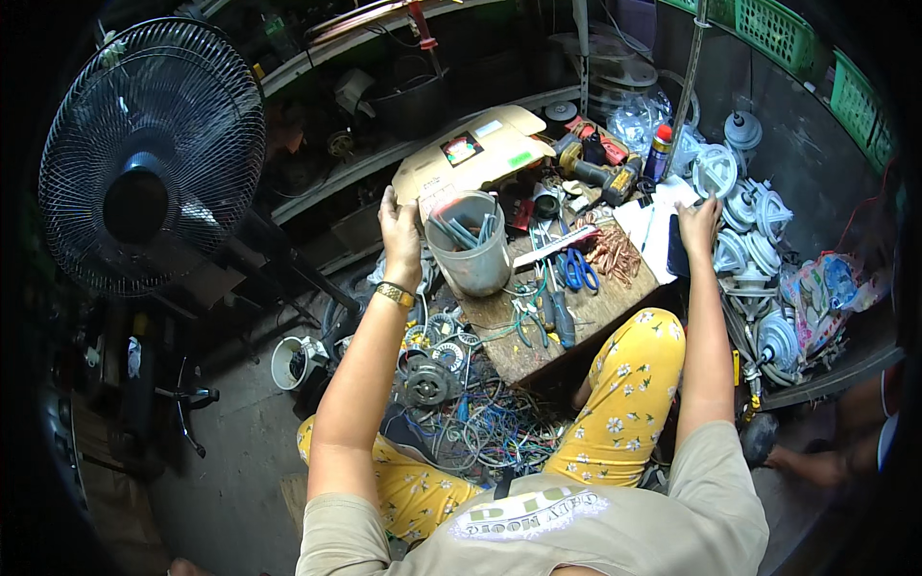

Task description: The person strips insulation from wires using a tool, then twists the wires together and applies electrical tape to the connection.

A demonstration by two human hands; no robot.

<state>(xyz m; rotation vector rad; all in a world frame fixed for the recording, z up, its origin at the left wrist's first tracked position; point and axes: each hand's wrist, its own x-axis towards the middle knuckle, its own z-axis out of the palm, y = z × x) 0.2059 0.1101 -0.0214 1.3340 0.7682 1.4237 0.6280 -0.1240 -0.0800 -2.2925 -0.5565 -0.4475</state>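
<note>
Left hand (400, 240) at the cardboard's (483, 167) edge, right hand (700, 226) beside the dark phone (678, 250); I cannot tell either's grip.

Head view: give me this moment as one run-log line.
left hand at cardboard's edge | right hand beside smartphone, grip unclear | plastic bucket on wooden worktop

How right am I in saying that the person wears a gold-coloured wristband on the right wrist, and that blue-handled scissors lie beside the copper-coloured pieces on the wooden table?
Not quite: in the head view, the gold-coloured wristband is at the wrist of the left hand. The blue-handled scissors do lie beside the copper-coloured pieces on the wooden table.
</note>
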